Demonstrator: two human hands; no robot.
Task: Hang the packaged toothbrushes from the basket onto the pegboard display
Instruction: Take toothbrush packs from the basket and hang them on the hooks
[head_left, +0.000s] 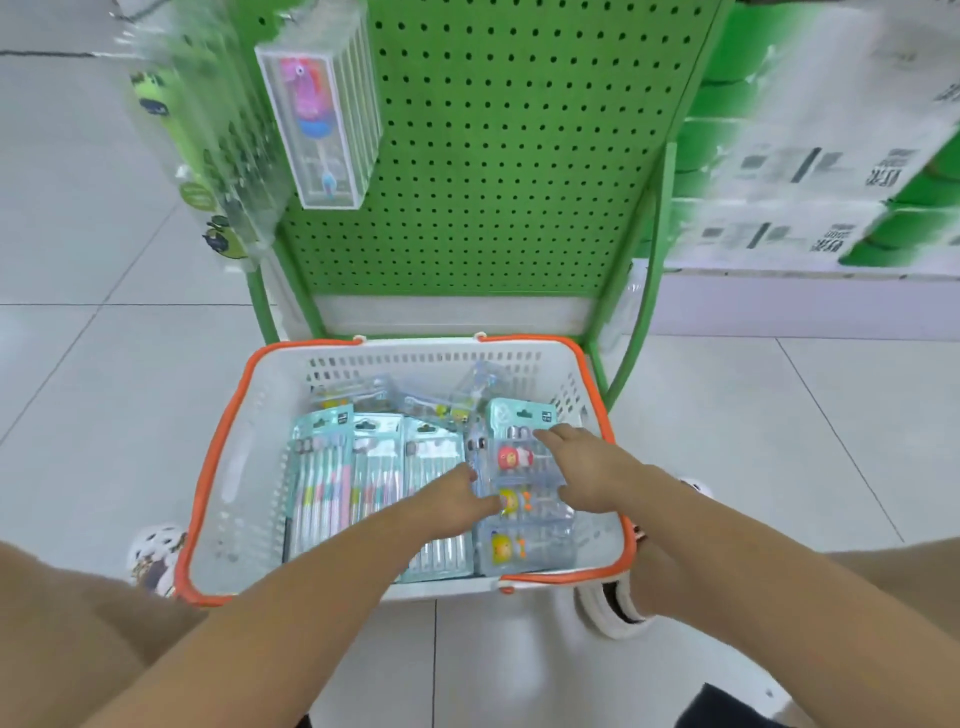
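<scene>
Down in the basket (249, 415) on the floor, both hands reach for one clear pack (524, 467) with a red figure, lying atop the right-hand pile. Left hand (457, 499) touches its left edge, fingers loosely bent; right hand (587, 467) lies spread over its right side. Neither grip has closed yet. Best to pinch both long edges, lift it flat clear of its neighbours, then find the hang hole before raising it to the pegboard (519, 156).

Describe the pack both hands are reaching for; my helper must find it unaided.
In the white basket below the green pegboard, look along the right side. The clear pack between both hands has a red cartoon figure; the packs nearer you show yellow ones.
</scene>
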